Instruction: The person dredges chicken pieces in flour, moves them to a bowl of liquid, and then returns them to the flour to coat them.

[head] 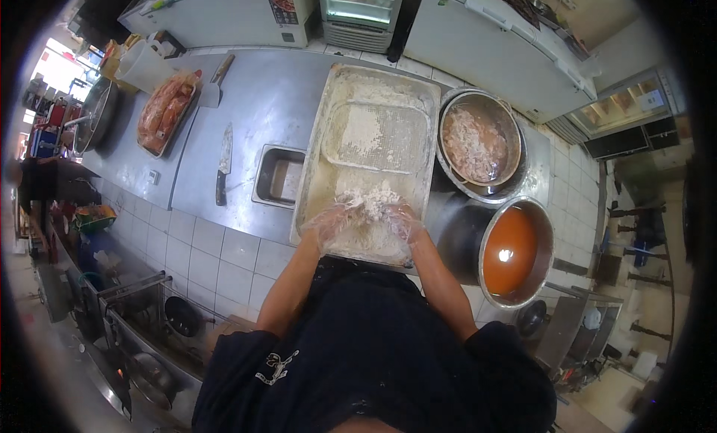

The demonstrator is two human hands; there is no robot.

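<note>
My left hand (330, 220) and my right hand (402, 217), both in clear plastic gloves, are together in the near part of a large metal tray (310, 178) dusted with white powder. Between them they hold a clump of powder-coated pieces (372, 200), whose exact kind I cannot tell. A rectangular wire mesh basket (400, 133) with white powder on it lies in the far half of the tray. Right of the tray, a metal pot holds pale, raw-looking meat (473, 142) dusted with powder. Nearer to me stands a deep pot of orange liquid (510, 251).
Left of the tray are a small steel container (278, 175), a kitchen knife (225, 164) and a wide-bladed scraper (215, 86). Farther left, a tray of plastic-wrapped meat (167, 114) stands near a wok (95, 116). White chest freezers (493, 52) line the far side.
</note>
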